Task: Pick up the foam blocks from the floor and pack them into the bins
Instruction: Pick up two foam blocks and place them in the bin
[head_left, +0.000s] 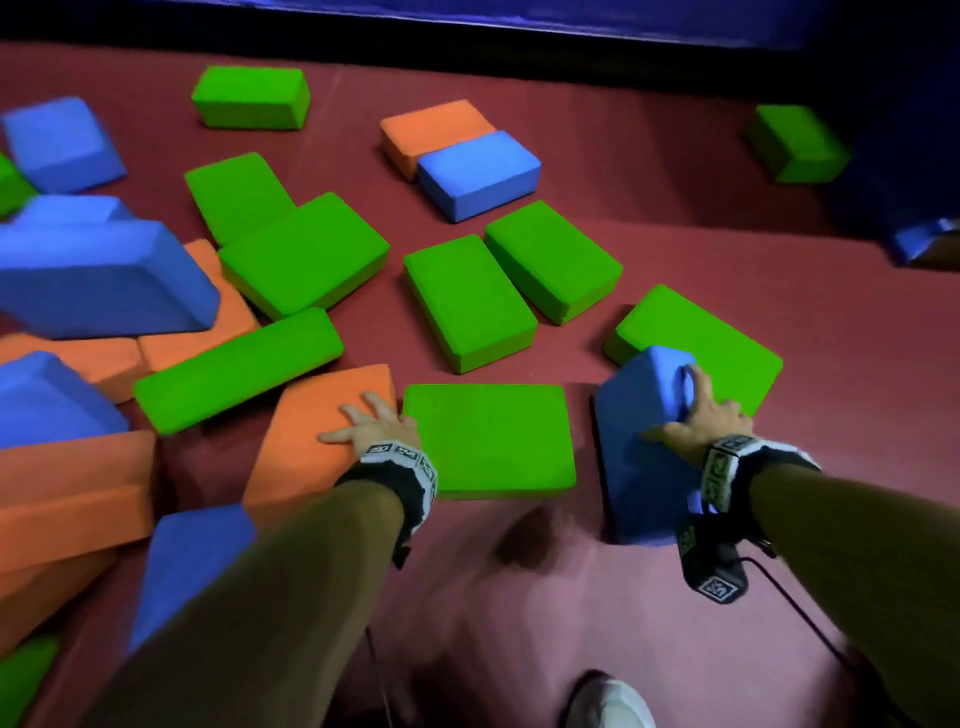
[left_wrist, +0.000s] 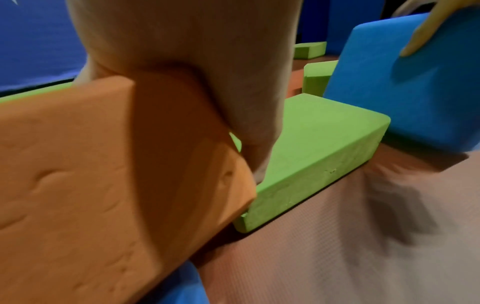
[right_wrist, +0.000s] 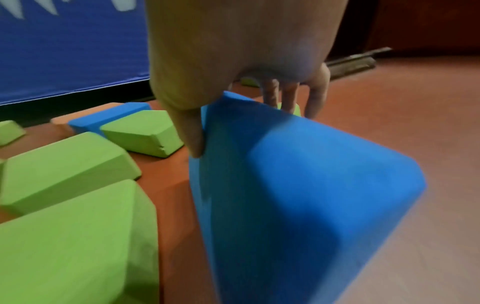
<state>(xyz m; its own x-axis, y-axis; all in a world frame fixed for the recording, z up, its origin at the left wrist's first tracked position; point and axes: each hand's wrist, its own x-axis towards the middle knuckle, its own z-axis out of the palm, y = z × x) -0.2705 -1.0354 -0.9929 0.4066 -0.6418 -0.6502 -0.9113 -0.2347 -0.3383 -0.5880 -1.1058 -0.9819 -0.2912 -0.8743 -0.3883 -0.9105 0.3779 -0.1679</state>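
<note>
My left hand lies on the right edge of an orange foam block, fingers spread over its top. In the left wrist view the left hand grips that orange block, the thumb wedged down between it and a flat green block. My right hand holds a blue block tipped up on end, thumb on one face and fingers over the far side. The right wrist view shows the right hand pinching that blue block. No bin is in view.
Several green, orange and blue blocks lie scattered on the red mat floor, piled thickest at the left. A lone green block sits far right near the dark blue padded wall. A white shoe shows at the bottom edge.
</note>
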